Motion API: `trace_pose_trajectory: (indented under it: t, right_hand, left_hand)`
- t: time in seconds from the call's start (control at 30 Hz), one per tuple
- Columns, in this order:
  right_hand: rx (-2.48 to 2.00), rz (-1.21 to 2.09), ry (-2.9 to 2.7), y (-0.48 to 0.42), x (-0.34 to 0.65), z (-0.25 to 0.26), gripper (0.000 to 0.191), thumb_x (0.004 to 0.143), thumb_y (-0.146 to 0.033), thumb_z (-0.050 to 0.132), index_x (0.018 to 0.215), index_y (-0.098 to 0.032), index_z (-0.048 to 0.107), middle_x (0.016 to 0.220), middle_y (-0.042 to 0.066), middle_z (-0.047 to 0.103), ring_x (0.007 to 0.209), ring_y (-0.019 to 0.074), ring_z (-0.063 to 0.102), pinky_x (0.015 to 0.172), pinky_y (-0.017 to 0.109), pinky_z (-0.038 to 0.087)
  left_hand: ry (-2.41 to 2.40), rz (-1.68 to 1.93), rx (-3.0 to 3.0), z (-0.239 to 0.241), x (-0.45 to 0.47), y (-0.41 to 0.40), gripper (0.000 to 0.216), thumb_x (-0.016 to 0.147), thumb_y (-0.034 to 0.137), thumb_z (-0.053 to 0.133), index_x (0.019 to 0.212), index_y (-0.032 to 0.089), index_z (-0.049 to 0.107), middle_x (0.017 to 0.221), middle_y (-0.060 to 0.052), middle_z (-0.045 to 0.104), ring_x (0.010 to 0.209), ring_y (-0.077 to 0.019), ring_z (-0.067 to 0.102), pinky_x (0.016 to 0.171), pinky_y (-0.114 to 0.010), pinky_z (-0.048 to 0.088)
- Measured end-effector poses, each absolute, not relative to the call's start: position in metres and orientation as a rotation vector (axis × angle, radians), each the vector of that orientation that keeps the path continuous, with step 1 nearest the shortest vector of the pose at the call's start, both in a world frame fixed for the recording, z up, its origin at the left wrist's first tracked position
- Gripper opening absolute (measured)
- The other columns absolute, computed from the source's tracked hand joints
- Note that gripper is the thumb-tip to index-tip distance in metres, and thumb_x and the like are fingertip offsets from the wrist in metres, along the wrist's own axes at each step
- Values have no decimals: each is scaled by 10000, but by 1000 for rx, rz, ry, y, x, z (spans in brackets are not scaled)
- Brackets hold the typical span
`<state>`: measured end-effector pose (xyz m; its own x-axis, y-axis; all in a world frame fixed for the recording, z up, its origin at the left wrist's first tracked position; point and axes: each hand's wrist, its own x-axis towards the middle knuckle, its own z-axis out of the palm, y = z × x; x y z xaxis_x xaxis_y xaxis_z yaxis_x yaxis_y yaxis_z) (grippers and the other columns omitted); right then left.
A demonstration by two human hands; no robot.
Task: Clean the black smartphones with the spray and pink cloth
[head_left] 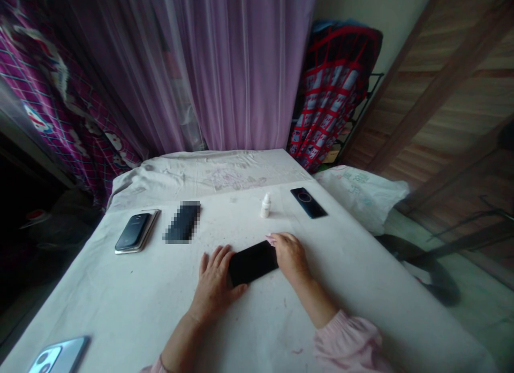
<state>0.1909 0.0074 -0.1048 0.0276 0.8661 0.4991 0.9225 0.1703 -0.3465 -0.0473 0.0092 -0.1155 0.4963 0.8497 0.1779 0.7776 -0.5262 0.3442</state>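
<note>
A black smartphone [254, 263] lies dark side up on the white-covered table, slightly tilted to the right. My left hand [214, 287] grips its left end, the thumb along the near edge and the fingers at the far side. At the phone's right end, my right hand [291, 255] pinches a small pale pink cloth [271, 238] against the far right corner. Most of the cloth is hidden under the fingers. Just beyond the phone, a small white bottle [265, 206] with a narrow top stands upright.
A dark phone [309, 203] lies at the right edge of the table [168, 309]. On the left sit a small black phone on a larger device [138, 231] and a pixelated dark object [183, 222]. A light blue phone [60, 354] is near left. Purple curtains [249, 68] hang behind.
</note>
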Motion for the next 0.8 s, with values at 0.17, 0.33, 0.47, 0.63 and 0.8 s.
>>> trace_pose_trajectory:
  t: [0.17,0.33,0.47,0.63,0.8]
  right_hand:
    - [-1641,-104,-1892,3,152,-109,230,878,-49,497,928,-173,684,928,87,718,954,207,629,881,333,512]
    - [-1453,-101,-1979,-4,122,-116,208,863,-68,549,997,-172,670,1040,86,715,1052,203,615,954,344,493]
    - [-1496,-183,-1902,-5,160,-115,265,869,-31,478,1000,-156,671,1001,79,724,1004,203,639,905,304,522]
    - [-1614,-273,-1797,-7,198,-113,324,902,-33,381,1017,-146,662,915,106,722,883,214,665,808,314,557]
    - [-1460,-220,-1917,-20,153,-112,265,906,-61,441,1019,-156,661,1011,79,719,1045,204,636,942,321,520]
  left_hand:
    - [1394,501,2576,-120,-49,10,686,753,480,672,1340,188,471,1433,-159,468,1344,-358,378,1093,-620,203]
    - [1379,486,2608,-121,-50,11,736,751,576,653,1352,193,466,1426,-165,474,1343,-363,378,1089,-621,216]
    - [1385,484,2595,-119,-49,11,701,763,553,650,1339,194,476,1425,-162,477,1341,-357,380,1095,-620,201]
    - [1380,515,2597,-117,-48,10,697,770,522,651,1348,181,461,1427,-165,473,1343,-357,376,1100,-619,190]
    - [1392,523,2606,-121,-49,11,714,763,539,655,1354,193,452,1422,-163,480,1337,-359,387,1092,-618,209]
